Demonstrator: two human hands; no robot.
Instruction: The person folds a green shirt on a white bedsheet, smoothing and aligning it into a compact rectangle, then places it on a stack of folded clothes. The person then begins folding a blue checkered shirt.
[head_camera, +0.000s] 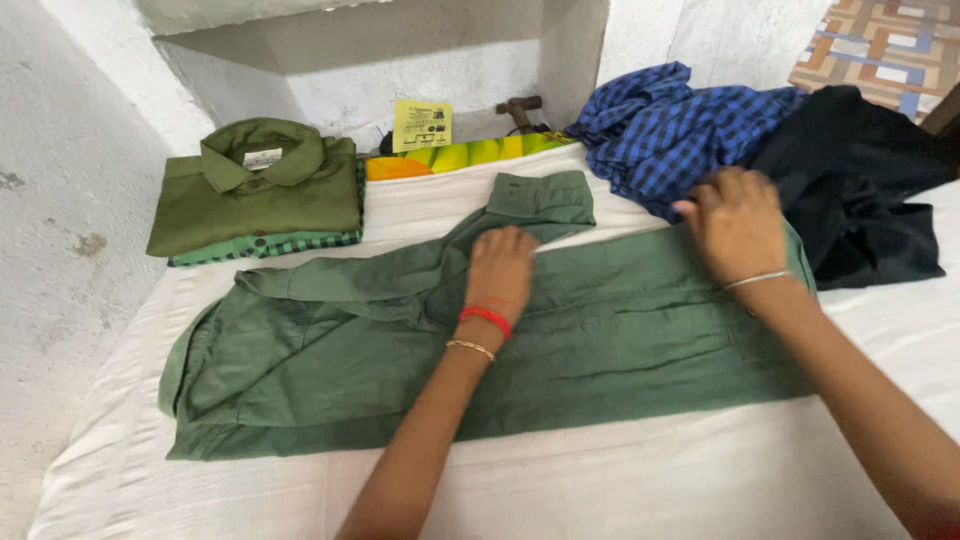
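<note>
Fingers (505, 243) of the left hand (500, 270) press flat on the green shirt's (330, 370) sleeve (520, 215), right hand (738, 225) flat on its far edge, shirt spread across the bed (650, 470).

Green shirt (330, 370), spread flat across white sheet, sleeve folded over its middle, collar at left

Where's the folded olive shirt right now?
In the head view, the folded olive shirt sits at the far left of the white sheet, atop a green checked shirt, just beyond the spread green shirt.
</note>
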